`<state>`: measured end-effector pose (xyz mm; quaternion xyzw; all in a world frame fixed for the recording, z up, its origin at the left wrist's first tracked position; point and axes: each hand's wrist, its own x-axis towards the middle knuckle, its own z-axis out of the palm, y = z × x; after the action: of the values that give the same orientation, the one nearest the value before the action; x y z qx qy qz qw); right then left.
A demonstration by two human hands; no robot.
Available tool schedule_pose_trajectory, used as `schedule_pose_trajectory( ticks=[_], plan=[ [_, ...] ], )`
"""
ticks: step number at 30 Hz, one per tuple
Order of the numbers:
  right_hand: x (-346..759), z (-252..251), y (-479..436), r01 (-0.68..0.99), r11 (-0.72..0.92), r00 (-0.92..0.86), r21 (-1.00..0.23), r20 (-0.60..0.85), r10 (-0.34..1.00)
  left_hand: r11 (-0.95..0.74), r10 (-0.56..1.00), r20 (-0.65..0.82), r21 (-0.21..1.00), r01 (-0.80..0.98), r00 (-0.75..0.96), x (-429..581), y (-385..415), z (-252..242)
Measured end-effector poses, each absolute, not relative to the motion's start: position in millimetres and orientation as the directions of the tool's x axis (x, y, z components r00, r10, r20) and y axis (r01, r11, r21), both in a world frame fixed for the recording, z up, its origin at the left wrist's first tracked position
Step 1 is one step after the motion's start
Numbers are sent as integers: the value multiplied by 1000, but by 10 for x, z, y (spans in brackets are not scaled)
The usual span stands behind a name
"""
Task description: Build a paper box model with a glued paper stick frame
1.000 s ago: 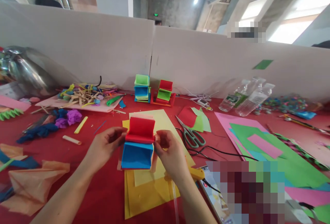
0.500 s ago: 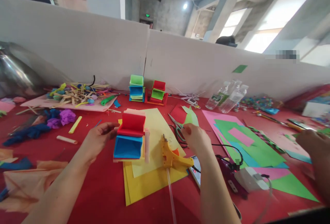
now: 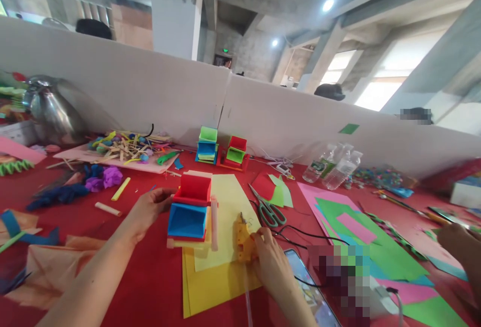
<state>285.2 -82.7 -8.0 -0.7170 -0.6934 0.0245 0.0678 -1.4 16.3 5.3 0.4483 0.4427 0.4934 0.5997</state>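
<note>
My left hand (image 3: 148,211) is closed with its fingertips at the left side of a folded paper model (image 3: 188,219). That model has a red open box stacked on a blue one, with pale strips at its base and right side. My right hand (image 3: 271,257) is wrapped round the handle of a yellow glue gun (image 3: 245,241), whose nozzle points away from me. A clear glue stick (image 3: 248,292) trails from the gun's rear. Beneath both lie yellow paper sheets (image 3: 210,292). Green-handled scissors (image 3: 268,209) rest just beyond my right hand.
Two similar paper models (image 3: 207,144) stand by the white partition (image 3: 158,86). Craft sticks (image 3: 128,149) are heaped at the left. Plastic bottles (image 3: 338,166) and coloured sheets (image 3: 391,241) lie right, with a phone (image 3: 308,287) nearer. Another person's hand (image 3: 456,241) is at far right.
My right hand has moved from the scissors down and left onto the glue gun, closing round its handle. My left hand stays at the paper model. The view has tilted up slightly.
</note>
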Motion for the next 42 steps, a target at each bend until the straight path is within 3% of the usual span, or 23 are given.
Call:
schedule_pose_trajectory(
  ticks=[3, 6, 8, 11, 18, 22, 42],
  plan=[
    [2914, -64, -798, 923, 13, 84, -385, 233, 969, 93, 990, -73, 981, -169, 118, -21, 171, 46],
    [2908, 68, -828, 708, 78, 250, -702, 352, 902, 81, 988, -60, 986, -143, 142, -20, 167, 29],
    [2857, 181, -867, 470, 36, 303, -882, 200, 932, 88, 983, -63, 986, -141, 172, -13, 162, 13],
    [2758, 294, -914, 185, -53, 157, -981, -23, 987, 119, 978, -93, 984, -131, 189, 1, 147, 10],
    [2653, 193, -929, -259, -186, -22, -948, -186, 982, 133, 988, -112, 969, -209, 110, -2, 117, 97],
    [2650, 129, -909, -387, -274, -76, -880, -266, 961, 126, 990, -108, 960, -249, 86, -5, 103, 150],
    [2646, 116, -877, -479, -378, -268, -792, -279, 922, 129, 988, -112, 977, -168, 109, 33, 56, 212]
  ],
)
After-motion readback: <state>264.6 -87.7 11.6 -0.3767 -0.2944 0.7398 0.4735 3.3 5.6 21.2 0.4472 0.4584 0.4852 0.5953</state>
